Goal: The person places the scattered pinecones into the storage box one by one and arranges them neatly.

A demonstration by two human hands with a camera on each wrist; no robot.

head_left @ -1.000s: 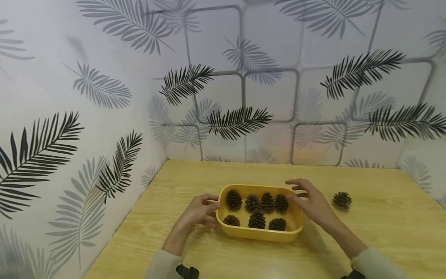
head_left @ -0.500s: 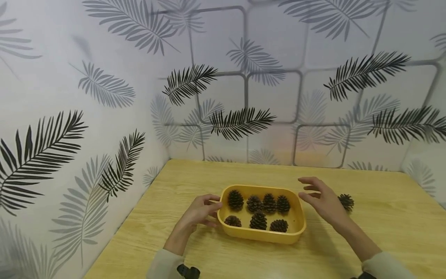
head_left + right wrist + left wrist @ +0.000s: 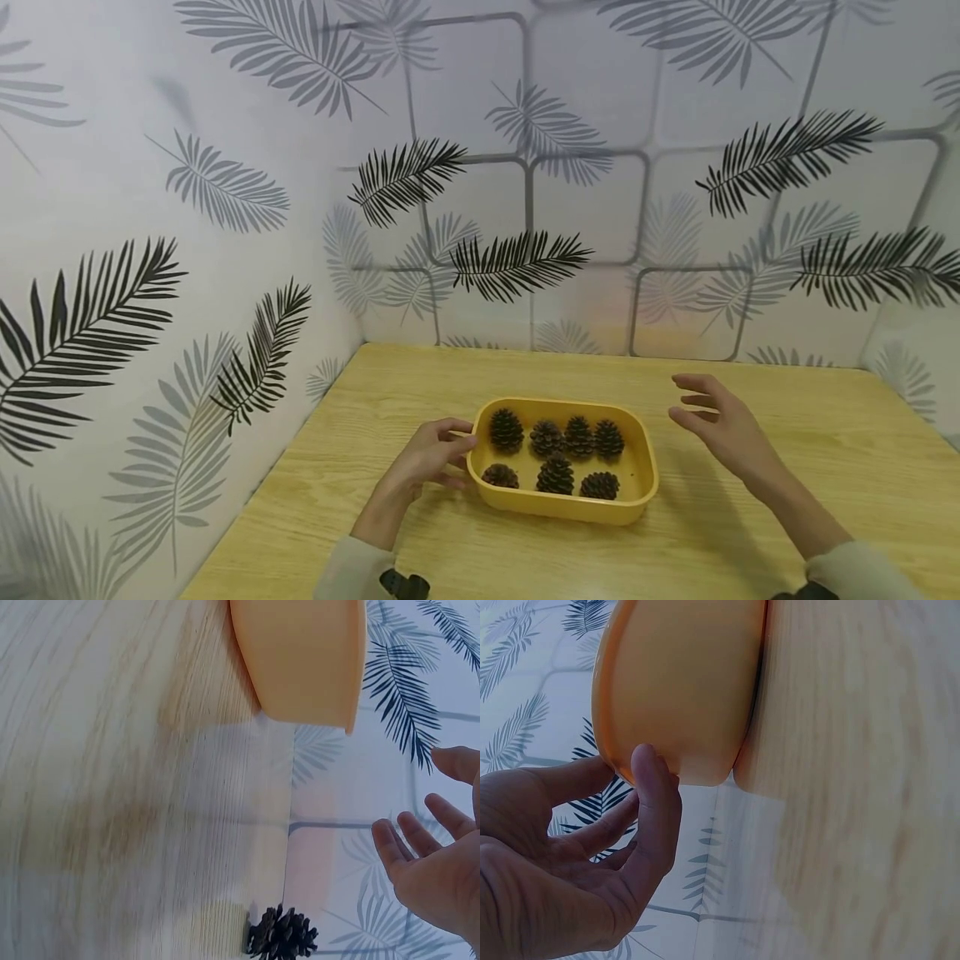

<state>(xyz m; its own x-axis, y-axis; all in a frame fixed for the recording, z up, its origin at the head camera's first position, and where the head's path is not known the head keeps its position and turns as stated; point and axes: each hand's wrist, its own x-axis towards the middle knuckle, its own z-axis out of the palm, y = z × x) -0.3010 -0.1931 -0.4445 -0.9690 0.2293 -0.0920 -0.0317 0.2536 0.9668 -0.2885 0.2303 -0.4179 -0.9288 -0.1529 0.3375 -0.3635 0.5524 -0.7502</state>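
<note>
Seven pinecones [image 3: 557,454] in one yellow tray [image 3: 637,496].

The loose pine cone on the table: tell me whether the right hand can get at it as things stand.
Probably yes. The right hand hovers open near the loose pine cone, with only bare table between them; the yellow tray sits off to the side.

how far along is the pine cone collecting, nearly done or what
Nearly done, it seems. Done: seven pine cones lie in the yellow tray. In hand: the left hand holds the tray's left end, while the right hand hovers open and empty to the right of the tray. Left: one loose pine cone lies on the wooden table, seen in the right wrist view; the right hand hides it from the head camera.
</note>
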